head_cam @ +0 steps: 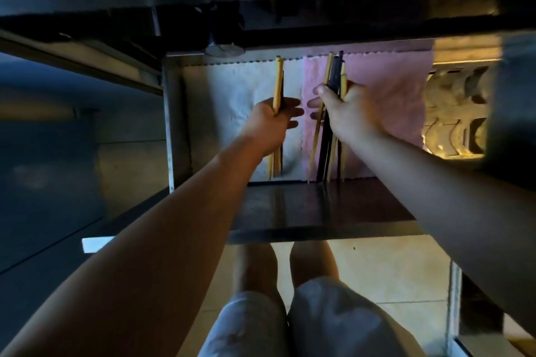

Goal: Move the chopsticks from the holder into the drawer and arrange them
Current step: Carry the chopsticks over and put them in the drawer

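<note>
An open metal drawer (174, 124) is pulled out in front of me, lined with a white cloth (232, 90) on the left and a pink cloth (388, 90) on the right. My left hand (272, 122) is closed around a few light wooden chopsticks (279, 78) over the white cloth. Over the edge of the pink cloth, my right hand (345, 113) grips a bundle of mixed wooden and black chopsticks (336, 72). All the chopsticks point lengthwise, front to back. No holder is visible.
The drawer's dark front panel (319, 211) is nearest me, above my legs and the tiled floor (391, 269). A metal counter edge (261, 17) overhangs the drawer's back. A lit metal rack (455, 113) stands to the right of the drawer.
</note>
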The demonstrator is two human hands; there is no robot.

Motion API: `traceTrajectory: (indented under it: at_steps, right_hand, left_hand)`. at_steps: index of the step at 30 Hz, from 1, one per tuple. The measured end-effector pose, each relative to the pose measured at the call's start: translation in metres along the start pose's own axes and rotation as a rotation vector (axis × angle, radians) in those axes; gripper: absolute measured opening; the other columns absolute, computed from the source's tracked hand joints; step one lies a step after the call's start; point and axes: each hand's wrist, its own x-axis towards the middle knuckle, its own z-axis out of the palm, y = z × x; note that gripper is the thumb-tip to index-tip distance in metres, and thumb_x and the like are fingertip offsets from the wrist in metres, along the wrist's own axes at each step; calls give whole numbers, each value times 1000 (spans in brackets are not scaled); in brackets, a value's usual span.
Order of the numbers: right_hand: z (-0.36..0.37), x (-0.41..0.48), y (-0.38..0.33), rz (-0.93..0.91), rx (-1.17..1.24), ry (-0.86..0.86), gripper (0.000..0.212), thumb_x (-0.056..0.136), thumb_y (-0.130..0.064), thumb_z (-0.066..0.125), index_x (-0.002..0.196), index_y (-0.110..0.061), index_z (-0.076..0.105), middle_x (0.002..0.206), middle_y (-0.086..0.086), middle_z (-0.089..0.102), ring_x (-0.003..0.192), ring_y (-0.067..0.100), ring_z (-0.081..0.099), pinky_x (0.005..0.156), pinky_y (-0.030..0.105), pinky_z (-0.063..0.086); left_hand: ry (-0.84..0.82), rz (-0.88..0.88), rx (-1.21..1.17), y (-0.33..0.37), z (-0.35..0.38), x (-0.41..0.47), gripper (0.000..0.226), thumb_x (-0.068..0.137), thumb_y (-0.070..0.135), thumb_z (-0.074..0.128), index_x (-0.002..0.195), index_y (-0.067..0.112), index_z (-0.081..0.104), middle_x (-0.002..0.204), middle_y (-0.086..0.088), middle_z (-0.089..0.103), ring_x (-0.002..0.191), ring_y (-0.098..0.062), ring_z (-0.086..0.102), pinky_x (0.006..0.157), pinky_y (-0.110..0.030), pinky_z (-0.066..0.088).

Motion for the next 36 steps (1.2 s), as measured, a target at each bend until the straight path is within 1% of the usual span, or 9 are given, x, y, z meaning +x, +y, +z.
traceTrajectory:
  at_steps: [3, 6, 12, 18, 20, 23, 29, 33, 36]
  right_hand:
    - [9, 25, 12, 27, -75, -48, 23, 98, -21, 51, 80, -10, 61, 64, -6, 61, 34, -13, 50, 37, 6, 39]
    - [23, 52, 26, 84, -97, -56, 30, 96, -24, 54, 68, -15, 50, 61, -8, 50, 40, -5, 53, 40, 9, 38]
    - [41, 71, 56, 187, -227, -169, 15, 94, -25, 57, 97, -11, 51, 87, 6, 48, 88, 24, 52, 71, 26, 34]
    - [32, 51, 62, 214, -270, -142, 42, 93, -30, 55, 129, -10, 47, 126, 12, 56, 111, 31, 57, 80, 27, 40]
    - [24, 37, 56, 214, -257, -122, 43, 92, -34, 55, 130, -15, 46, 126, 12, 58, 107, 31, 59, 82, 30, 45]
    - [5, 15, 43, 201, -265, -107, 46, 93, -35, 53, 134, -18, 44, 130, 11, 58, 110, 30, 59, 82, 28, 45]
    - [-41, -51, -3, 134, -320, -167, 52, 98, -34, 47, 146, -23, 31, 141, 5, 50, 104, 22, 57, 67, 17, 38]
    - [-68, -93, -35, 42, -389, -209, 56, 96, -39, 48, 146, -27, 28, 147, 7, 42, 117, 27, 55, 86, 24, 43]
    - [-83, -121, -55, -88, -511, -247, 58, 93, -46, 49, 145, -33, 28, 143, 6, 47, 98, 24, 62, 83, 32, 52]
  left_hand:
    - [45, -70, -33, -14, 1, 18, 23, 101, 14, 51, 119, 4, 63, 109, -11, 72, 96, -23, 71, 89, -37, 56]
    - [96, -101, -29, -27, 2, 35, 18, 98, 5, 54, 113, 1, 63, 96, -11, 73, 83, -23, 72, 82, -32, 59]
    - [183, -120, 302, -44, 6, 45, 7, 90, 15, 65, 92, 10, 69, 67, -2, 60, 60, -19, 58, 54, -26, 47]
    - [245, -97, 409, -45, 9, 25, 24, 91, 28, 63, 76, 9, 65, 83, -15, 68, 69, -23, 58, 61, -33, 47]
    - [240, -123, 404, -40, 8, 9, 9, 93, 27, 61, 90, 19, 63, 104, -9, 64, 89, -25, 63, 79, -37, 53]
    - [177, -190, 499, -34, 7, -17, 53, 94, 33, 57, 143, 18, 44, 139, -10, 55, 120, -30, 57, 98, -36, 48]
    - [142, -183, 598, -1, 11, -87, 64, 88, 38, 57, 147, 23, 40, 139, -11, 55, 116, -33, 59, 97, -45, 50]
    - [157, -151, 650, 25, 10, -140, 63, 91, 44, 54, 149, 26, 36, 150, -4, 44, 132, -31, 46, 107, -46, 41]
    - [198, -105, 651, 41, 5, -174, 63, 92, 46, 54, 149, 25, 36, 151, -4, 42, 135, -30, 43, 109, -45, 39]
